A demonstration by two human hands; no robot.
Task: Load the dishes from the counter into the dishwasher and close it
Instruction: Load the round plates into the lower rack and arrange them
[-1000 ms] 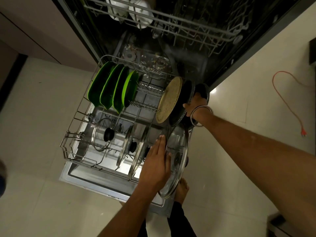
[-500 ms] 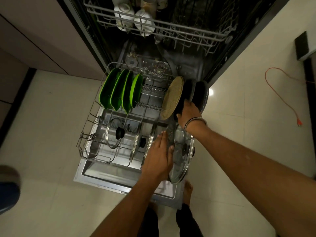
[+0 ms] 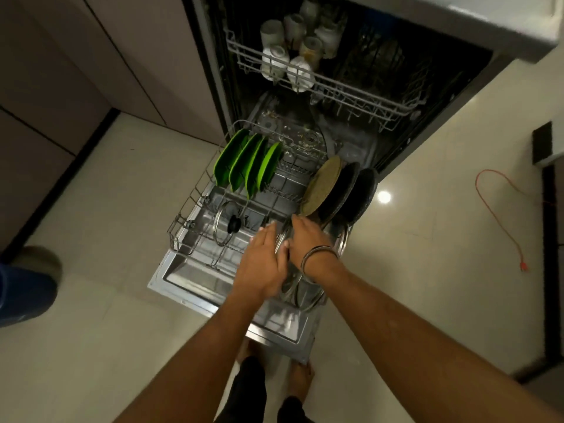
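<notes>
Dishwasher (image 3: pixel 427 96) wide open, door (image 3: pixel 195 288) flat over the pale floor (image 3: pixel 106 331), which shows bare at nine and three o'clock. Lower rack (image 3: pixel 195 193) pulled out: four green plates (image 3: pixel 244 161) upright at eleven o'clock, three round dark-and-tan plates (image 3: pixel 335 187) leaning at one. A glass lid (image 3: pixel 227 222) stands at the rack's left edge. Upper rack (image 3: pixel 351 90) carries cups (image 3: pixel 283 56). Both hands meet over a cluster of glass lids (image 3: pixel 300 290) at the rack's near right corner: left hand (image 3: pixel 262 264) flat, fingers straight; right hand (image 3: pixel 306 239), its grip cannot be told.
</notes>
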